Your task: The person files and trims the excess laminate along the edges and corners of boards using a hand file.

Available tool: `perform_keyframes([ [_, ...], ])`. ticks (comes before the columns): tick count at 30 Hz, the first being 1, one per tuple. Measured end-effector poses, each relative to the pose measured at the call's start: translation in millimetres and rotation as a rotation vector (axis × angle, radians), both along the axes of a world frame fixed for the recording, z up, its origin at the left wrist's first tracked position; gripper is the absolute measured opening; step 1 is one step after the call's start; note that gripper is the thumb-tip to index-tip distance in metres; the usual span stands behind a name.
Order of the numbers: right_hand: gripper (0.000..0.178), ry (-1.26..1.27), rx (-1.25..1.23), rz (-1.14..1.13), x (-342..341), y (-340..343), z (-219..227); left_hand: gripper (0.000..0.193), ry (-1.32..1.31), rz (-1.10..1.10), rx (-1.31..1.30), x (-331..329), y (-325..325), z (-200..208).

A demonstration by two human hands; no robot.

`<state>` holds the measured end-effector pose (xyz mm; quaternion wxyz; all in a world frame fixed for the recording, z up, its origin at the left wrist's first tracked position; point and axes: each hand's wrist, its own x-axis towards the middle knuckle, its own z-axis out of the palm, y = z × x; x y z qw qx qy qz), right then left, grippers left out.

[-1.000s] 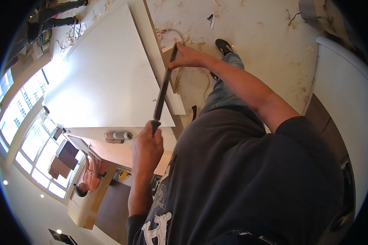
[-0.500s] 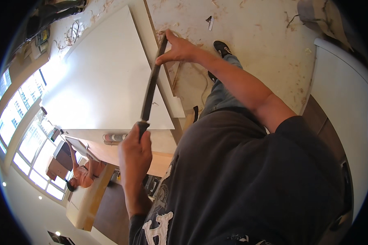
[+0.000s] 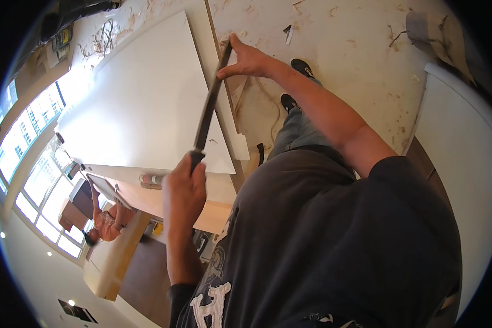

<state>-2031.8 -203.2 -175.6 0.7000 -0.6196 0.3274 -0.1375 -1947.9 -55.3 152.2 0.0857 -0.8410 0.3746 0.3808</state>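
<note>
A long dark flat file (image 3: 208,117) lies slantwise across the right edge of a large white panel (image 3: 136,98). My left hand (image 3: 184,194) is closed round its handle at the near end. At the far end, my right hand (image 3: 251,60) grips the blade between thumb and fingers, the fingertips partly hidden behind it. Beyond the panel's edge, a pale board (image 3: 232,136) shows under it. Whether the file touches the panel edge along its whole length I cannot tell.
Under the panel, the workbench side (image 3: 142,191) has a roll-shaped object (image 3: 150,180) beside it. A co-worker (image 3: 106,224) in orange holds a board at the left. Cables (image 3: 103,38) and scraps lie on the floor (image 3: 355,71). A white curved-edge panel (image 3: 464,147) stands at the right.
Both hands and the file have shifted slightly away from me and to the right. The view has turned a little. Both grips stay the same.
</note>
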Motion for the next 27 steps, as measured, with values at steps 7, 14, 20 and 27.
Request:
perform_keyframes([
  [7, 0.142, 0.061, 0.09, 0.116, -11, 3, -59, 0.025, 0.01, -0.06, 0.067, -5, -5, -45],
  [14, 0.144, 0.133, 0.088, 0.096, -11, -6, -2, 0.022, -0.074, -0.177, -0.062, 3, 10, -28],
  [20, 0.148, 0.194, 0.103, 0.147, -31, 36, -28, 0.018, 0.022, -0.097, 0.038, -2, 38, -48],
  [27, 0.154, 0.267, 0.101, 0.215, -32, 91, 17, 0.016, -0.022, -0.102, 0.054, -2, 102, -10],
])
